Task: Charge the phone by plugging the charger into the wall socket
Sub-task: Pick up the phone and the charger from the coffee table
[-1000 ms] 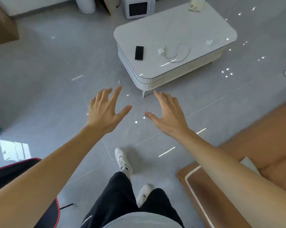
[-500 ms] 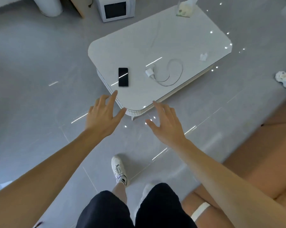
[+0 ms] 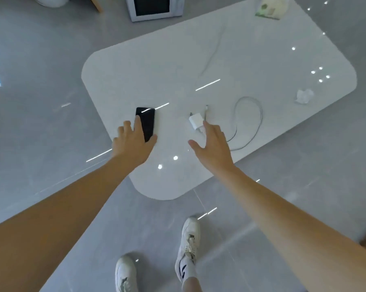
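The left hand (image 3: 133, 142) reaches out over the white coffee table (image 3: 135, 81) with its fingers spread and gently curved, the index finger and thumb lying across the near end of the black smartphone (image 3: 146, 122); it looks to be touching the glass but has not closed round the edges, so nothing is gripped. The right hand (image 3: 212, 145) is likewise splayed wide and empty, its longest fingertip just meeting the near end of the white charger plug (image 3: 195, 121), thumb held apart toward the phone. Taking the charger plug as the landmark: the phone lies flat to its left, a little apart, screen up and lengthwise away from the person; the white charging cable (image 3: 249, 123) loops off to its right and curls back, with its free connector end lying just beside the plug on the far side. A crumpled tissue (image 3: 303, 95) sits well to the right of the plug, and a tissue pack (image 3: 269, 8) stands far beyond it at the table's far edge. Both items lie near the table's close side, probably because that puts each under its own hand at once. The cable appears unconnected to the phone, and no wall socket is in view, so by my reckoning the task is only at the pick-up stage.
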`<state>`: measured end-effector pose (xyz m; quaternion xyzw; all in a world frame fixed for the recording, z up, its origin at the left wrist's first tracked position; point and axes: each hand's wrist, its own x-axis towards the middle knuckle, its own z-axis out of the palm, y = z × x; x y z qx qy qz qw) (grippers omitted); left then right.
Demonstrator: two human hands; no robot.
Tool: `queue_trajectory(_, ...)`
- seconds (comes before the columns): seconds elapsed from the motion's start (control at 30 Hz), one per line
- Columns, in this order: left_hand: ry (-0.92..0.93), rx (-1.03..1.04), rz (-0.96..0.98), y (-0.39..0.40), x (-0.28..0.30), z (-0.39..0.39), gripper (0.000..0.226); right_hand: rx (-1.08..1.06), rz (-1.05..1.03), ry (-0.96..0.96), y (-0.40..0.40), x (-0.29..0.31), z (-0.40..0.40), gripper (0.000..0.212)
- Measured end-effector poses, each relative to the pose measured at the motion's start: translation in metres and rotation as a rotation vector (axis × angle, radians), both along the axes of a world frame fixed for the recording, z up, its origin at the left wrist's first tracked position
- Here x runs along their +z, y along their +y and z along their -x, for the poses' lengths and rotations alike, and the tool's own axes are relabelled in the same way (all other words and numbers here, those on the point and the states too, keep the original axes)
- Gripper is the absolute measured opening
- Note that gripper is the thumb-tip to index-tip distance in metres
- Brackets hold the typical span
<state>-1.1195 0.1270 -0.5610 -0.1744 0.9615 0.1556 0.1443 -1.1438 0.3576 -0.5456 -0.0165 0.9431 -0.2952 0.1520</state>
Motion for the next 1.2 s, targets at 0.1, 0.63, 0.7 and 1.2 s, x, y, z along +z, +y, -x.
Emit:
queue_trajectory(0.1, -0.033, 0.139, 0.046, -0.002, -0.05, 0.041, 0.089, -0.053, -0.011, -0.015, 0.0, -0.049, 0.047, 0.068)
queue_trajectory(0.63, 0.014, 0.267, 0.211, 0.008, -0.12, 0.111, 0.076, -0.282, -0.068, -0.128, -0.026, -0.127, 0.128, 0.067)
queue_trajectory(0.7, 0.021, 0.278, 0.174, 0.008, -0.118, 0.112, 0.07, -0.257, -0.083, -0.142, -0.027, -0.127, 0.129, 0.067)
queue_trajectory(1.2, 0.046, 0.226, -0.261, 0.014, -0.079, 0.076, 0.073, -0.213, 0.105, -0.116, -0.009, -0.089, 0.087, 0.053)
